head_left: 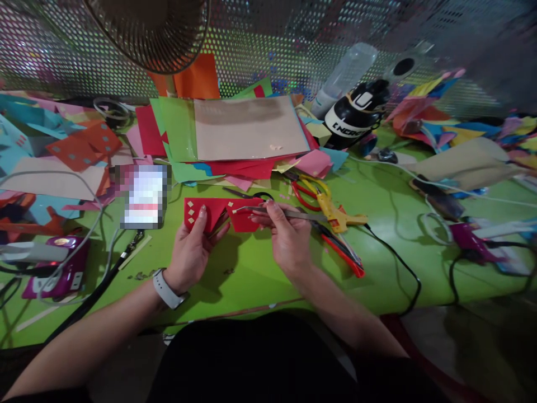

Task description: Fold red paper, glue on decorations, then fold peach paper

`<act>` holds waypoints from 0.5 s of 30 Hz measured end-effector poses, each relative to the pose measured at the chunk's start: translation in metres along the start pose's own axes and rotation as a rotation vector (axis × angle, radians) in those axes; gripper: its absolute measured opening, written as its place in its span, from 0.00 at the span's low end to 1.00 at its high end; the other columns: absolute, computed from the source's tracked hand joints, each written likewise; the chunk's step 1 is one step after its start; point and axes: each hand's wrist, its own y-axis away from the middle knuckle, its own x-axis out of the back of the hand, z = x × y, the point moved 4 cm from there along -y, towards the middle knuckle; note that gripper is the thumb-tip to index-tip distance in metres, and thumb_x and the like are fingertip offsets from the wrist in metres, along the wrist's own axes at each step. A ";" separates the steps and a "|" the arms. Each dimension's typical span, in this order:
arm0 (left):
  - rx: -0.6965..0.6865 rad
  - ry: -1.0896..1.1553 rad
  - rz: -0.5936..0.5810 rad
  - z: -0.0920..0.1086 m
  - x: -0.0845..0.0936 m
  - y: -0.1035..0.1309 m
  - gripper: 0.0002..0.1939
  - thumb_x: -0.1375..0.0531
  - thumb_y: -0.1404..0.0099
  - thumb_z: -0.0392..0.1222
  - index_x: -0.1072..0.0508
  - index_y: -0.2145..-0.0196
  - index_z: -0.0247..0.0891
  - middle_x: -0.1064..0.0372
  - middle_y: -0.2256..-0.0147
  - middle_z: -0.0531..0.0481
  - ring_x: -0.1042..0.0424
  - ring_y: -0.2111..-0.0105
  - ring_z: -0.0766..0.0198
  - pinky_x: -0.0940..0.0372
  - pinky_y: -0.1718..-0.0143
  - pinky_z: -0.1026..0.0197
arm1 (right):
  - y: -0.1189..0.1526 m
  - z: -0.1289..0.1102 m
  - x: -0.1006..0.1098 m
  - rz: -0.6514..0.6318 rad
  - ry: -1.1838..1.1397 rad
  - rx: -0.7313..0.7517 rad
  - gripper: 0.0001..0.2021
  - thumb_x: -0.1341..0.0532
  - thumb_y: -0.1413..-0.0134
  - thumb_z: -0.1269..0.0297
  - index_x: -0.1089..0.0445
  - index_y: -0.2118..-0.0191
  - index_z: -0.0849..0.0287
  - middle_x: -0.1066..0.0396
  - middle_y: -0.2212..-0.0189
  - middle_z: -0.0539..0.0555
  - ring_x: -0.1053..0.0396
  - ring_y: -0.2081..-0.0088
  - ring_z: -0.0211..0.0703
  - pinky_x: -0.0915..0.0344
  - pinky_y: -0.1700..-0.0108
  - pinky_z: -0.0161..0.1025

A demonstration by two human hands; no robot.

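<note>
A folded or cut red paper piece (212, 210) with small pale diamond shapes on it is held above the green table (247, 280). My left hand (193, 246) grips its left part, thumb on top and fingers beneath. In my right hand (289, 235) are metal tweezers (302, 215), pinched between thumb and fingers. The tweezers' tips point left, at a small pale diamond on the right part of the paper. Just behind the paper lie dark-handled scissors (264, 195), partly hidden.
Yellow glue gun (335, 214), red-handled pliers (346, 254) and a cable lie at right. A phone (145, 196) is at left. Behind are stacked papers (251, 126), a black bottle (354, 115) and a fan (155, 33). Purple power strips (69, 266) and coloured scraps lie at the sides.
</note>
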 end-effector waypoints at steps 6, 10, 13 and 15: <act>0.003 -0.006 -0.009 -0.001 0.001 0.000 0.10 0.31 0.39 0.43 0.25 0.62 0.39 0.21 0.58 0.50 0.21 0.54 0.57 0.27 0.47 0.51 | 0.000 0.004 -0.001 0.010 -0.030 -0.006 0.09 0.33 0.47 0.56 0.24 0.65 0.56 0.20 0.73 0.49 0.22 0.73 0.43 0.25 0.71 0.39; 0.009 -0.004 -0.004 0.000 0.001 0.001 0.12 0.31 0.40 0.44 0.26 0.61 0.39 0.21 0.57 0.50 0.22 0.53 0.56 0.28 0.47 0.50 | 0.000 0.005 -0.001 0.022 -0.005 -0.011 0.10 0.33 0.47 0.54 0.25 0.65 0.56 0.20 0.72 0.50 0.21 0.70 0.44 0.24 0.68 0.41; 0.017 -0.004 -0.004 0.000 0.000 0.002 0.13 0.31 0.40 0.44 0.26 0.60 0.39 0.21 0.57 0.50 0.22 0.53 0.55 0.28 0.46 0.50 | 0.000 0.005 -0.001 0.020 -0.003 -0.003 0.10 0.34 0.46 0.55 0.25 0.65 0.56 0.20 0.71 0.50 0.21 0.69 0.45 0.24 0.67 0.41; 0.018 -0.005 -0.007 0.000 0.000 0.002 0.13 0.31 0.40 0.44 0.27 0.59 0.40 0.21 0.56 0.49 0.22 0.52 0.55 0.28 0.46 0.50 | 0.000 0.004 -0.002 0.018 -0.004 0.001 0.09 0.34 0.46 0.55 0.25 0.65 0.56 0.20 0.72 0.49 0.21 0.69 0.44 0.24 0.67 0.41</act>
